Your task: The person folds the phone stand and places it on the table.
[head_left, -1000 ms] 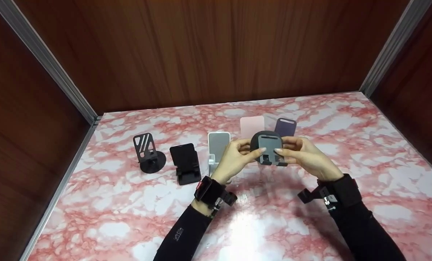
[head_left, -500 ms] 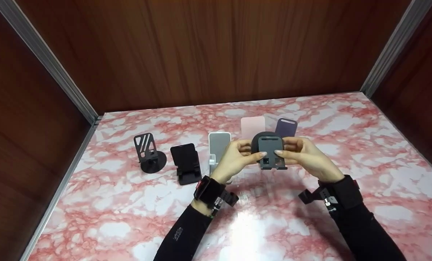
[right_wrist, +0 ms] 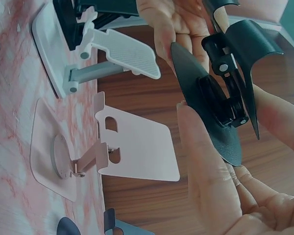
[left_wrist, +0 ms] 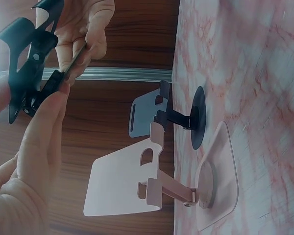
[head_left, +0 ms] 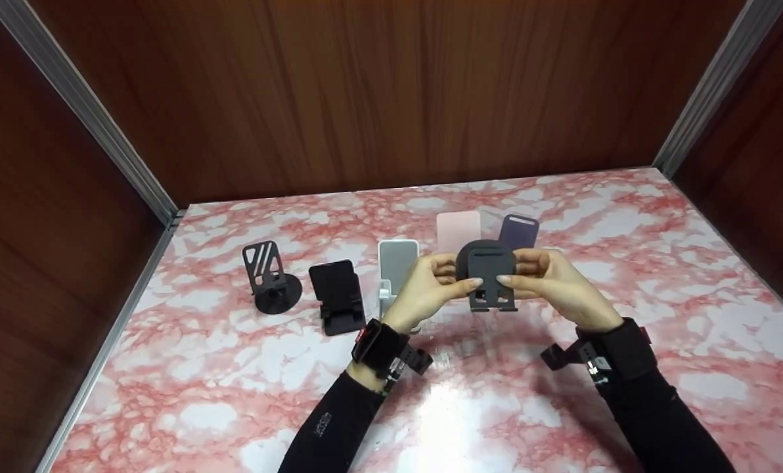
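Both hands hold a dark grey phone stand (head_left: 491, 264) up over the table. It has a round base disc and a slotted plate with two lips along its bottom. My left hand (head_left: 427, 289) pinches its left side, thumb on the plate's front. On the opposite side my right hand (head_left: 556, 286) grips it the same way, fingers behind. In the right wrist view the base disc (right_wrist: 188, 81) shows edge-on, with the hinge arm (right_wrist: 223, 73) folded between it and the plate. Behind the held stand are a pink phone stand (head_left: 458, 228) and a dark purple-blue one (head_left: 519, 230).
To the left stand a black phone stand with a slotted plate (head_left: 263, 266), a solid black one (head_left: 336, 289) and a white-and-grey one (head_left: 398, 259), partly behind my left hand. Wood-grain panels (head_left: 391, 98) enclose the marbled table (head_left: 207, 420) at the back and sides.
The held stand's plate has swung, its lipped bottom moving down a little and its face turning darker. Both hands keep their grip almost in place, and the other stands have not moved.
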`<state>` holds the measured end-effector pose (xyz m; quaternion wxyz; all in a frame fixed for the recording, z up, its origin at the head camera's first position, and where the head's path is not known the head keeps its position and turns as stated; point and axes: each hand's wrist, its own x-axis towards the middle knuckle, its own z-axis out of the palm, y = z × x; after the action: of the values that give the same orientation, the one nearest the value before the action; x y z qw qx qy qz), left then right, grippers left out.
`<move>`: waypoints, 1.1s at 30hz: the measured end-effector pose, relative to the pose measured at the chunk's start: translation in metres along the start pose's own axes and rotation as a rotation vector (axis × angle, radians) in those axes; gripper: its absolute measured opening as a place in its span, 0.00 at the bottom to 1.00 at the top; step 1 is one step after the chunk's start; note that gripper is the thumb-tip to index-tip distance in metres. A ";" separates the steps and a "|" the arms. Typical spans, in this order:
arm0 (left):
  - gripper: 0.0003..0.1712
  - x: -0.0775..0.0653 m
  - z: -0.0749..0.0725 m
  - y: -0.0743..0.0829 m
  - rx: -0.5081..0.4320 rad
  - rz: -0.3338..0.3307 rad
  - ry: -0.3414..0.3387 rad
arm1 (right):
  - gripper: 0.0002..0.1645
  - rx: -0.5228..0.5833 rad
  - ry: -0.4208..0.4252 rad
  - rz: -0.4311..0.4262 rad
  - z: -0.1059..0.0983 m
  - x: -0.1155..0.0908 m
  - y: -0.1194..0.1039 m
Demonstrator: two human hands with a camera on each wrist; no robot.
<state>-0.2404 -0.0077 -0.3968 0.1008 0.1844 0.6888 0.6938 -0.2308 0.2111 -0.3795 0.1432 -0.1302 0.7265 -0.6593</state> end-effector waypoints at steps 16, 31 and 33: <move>0.16 -0.013 0.002 0.022 0.060 0.048 0.009 | 0.28 -0.014 0.015 -0.026 0.006 0.002 0.004; 0.16 -0.015 0.005 0.027 0.152 0.032 0.021 | 0.29 -0.032 -0.015 -0.017 0.003 0.001 0.004; 0.17 -0.016 0.005 0.028 0.175 0.046 0.023 | 0.28 -0.019 -0.023 -0.025 0.003 0.001 0.003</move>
<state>-0.2210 -0.0098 -0.3709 0.0606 0.2002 0.7435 0.6351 -0.2307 0.2082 -0.3829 0.1419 -0.1483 0.7295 -0.6525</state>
